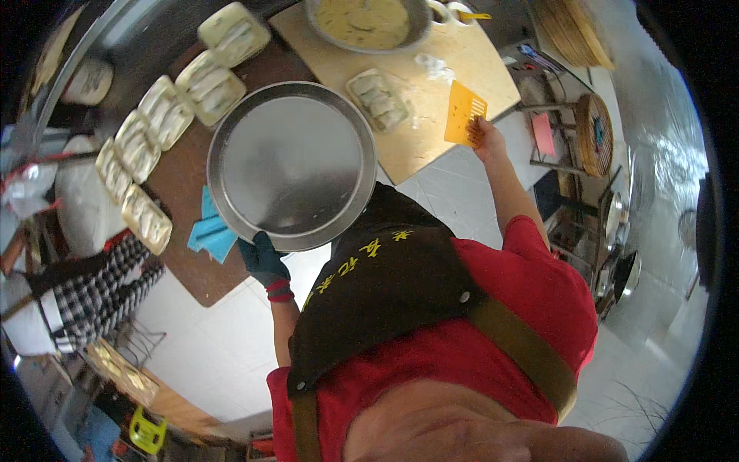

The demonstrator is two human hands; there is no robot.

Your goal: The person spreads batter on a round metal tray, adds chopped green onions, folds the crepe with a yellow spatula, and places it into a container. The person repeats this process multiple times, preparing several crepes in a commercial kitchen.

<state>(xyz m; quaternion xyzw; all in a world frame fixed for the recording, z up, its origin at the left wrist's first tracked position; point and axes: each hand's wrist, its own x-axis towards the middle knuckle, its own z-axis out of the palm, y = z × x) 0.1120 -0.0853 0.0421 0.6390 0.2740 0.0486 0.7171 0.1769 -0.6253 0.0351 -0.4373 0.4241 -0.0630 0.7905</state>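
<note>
My left hand [265, 263], in a dark green knit glove with a red cuff, grips the near rim of a round metal pan [291, 167]. The pan is tilted towards the camera, and its inside shows no food. My bare right hand [488, 138] holds an orange plastic scraper [462, 112] with slots by one corner, above the edge of a light wooden board [421, 153]. On the board, between pan and scraper, lies a tray of filled dough pieces [378, 99]. White flour or dough bits [434, 66] lie near it.
Several trays of dough pieces [211, 86] line the far left of a brown table [213, 283]. Blue cloths [213, 231] lie beside the pan. A large metal bowl of yellowish mixture [364, 23] stands at the board's far end. A person in checked trousers [104, 289] is at the left.
</note>
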